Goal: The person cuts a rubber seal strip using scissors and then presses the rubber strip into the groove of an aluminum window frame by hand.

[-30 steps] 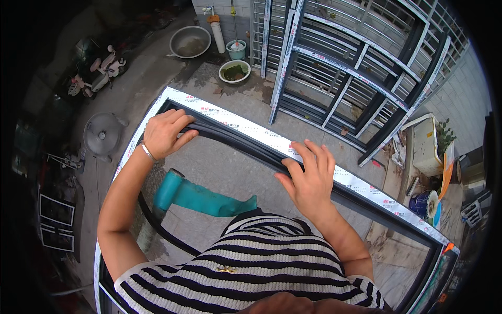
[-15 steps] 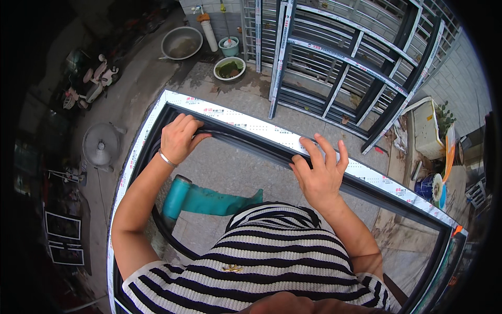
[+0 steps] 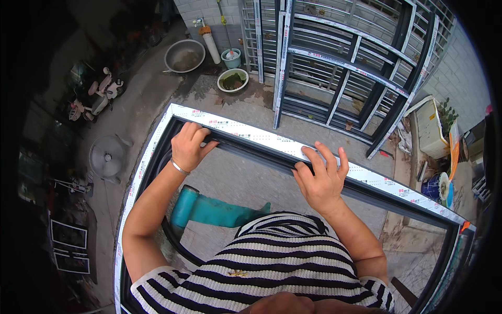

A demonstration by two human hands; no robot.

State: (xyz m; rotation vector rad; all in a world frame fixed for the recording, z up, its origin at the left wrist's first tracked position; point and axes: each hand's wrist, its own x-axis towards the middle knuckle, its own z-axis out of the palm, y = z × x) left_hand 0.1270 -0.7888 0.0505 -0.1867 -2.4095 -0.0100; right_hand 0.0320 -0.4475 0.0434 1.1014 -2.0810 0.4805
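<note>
A large window frame (image 3: 246, 133), covered in white printed protective film, lies in front of me with a black channel along its inner edge. My left hand (image 3: 188, 149) is closed near the far left corner, its fingers and thumb pinching a black rubber sealing strip (image 3: 225, 145) at that channel. Further right, my right hand (image 3: 323, 183) lies over the same side, fingers spread, fingertips on the film and the black inner edge. A loose length of the strip (image 3: 177, 240) curves down inside the frame on the left. What lies beneath my left fingers is hidden.
Below the frame's opening lies a teal roll (image 3: 184, 206), partly unrolled. More frames (image 3: 348, 62) lean against a metal grille ahead. Basins (image 3: 184, 56) stand at the far left, beside a fan (image 3: 107, 157) and a scooter (image 3: 102, 93). A white box (image 3: 426, 125) is at right.
The whole scene has shifted slightly down and right in the view. Both hands keep nearly the same places on the frame, and the strip by my left thumb looks less raised.
</note>
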